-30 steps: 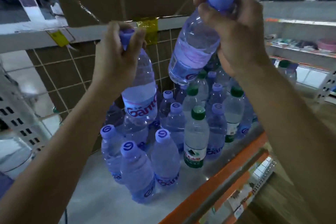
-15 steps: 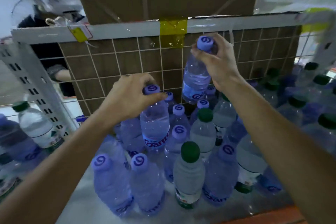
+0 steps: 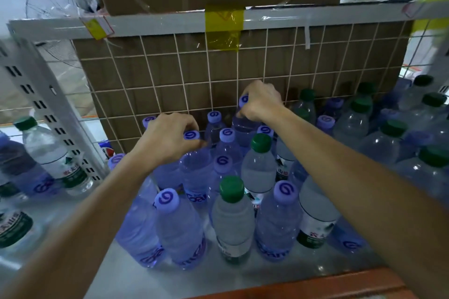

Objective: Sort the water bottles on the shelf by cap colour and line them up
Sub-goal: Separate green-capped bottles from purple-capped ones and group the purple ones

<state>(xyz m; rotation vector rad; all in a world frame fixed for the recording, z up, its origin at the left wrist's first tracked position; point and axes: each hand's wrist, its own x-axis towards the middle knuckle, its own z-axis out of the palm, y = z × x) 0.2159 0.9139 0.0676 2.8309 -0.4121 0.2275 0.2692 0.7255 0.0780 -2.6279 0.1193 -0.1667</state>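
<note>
**Both hands on purple caps, mid-frame**

At the far left of the frame I see a green-capped bottle [image 3: 48,153] standing upright. Left of centre, the left hand [image 3: 167,138] has its fingers curled round the neck of a purple-capped bottle [image 3: 194,170]. That bottle's long axis runs vertically, cap up, and it sits inside the purple cluster on the shelf [image 3: 116,274]. Nearer bottles hide its base, so I cannot tell whether it rests on the surface.

Just right of centre and higher in the frame, the right hand [image 3: 261,104] grasps the cap and neck of a second purple-capped bottle [image 3: 244,126]. It is also upright with its cap up, close to the wire grid [image 3: 170,75] at the back, and its base is hidden too.

Below the hands, a front green-capped bottle [image 3: 232,213] stands upright among purple ones. At the right of the frame, a mixed crowd [image 3: 388,138] of green and purple caps stands blurred.
</note>
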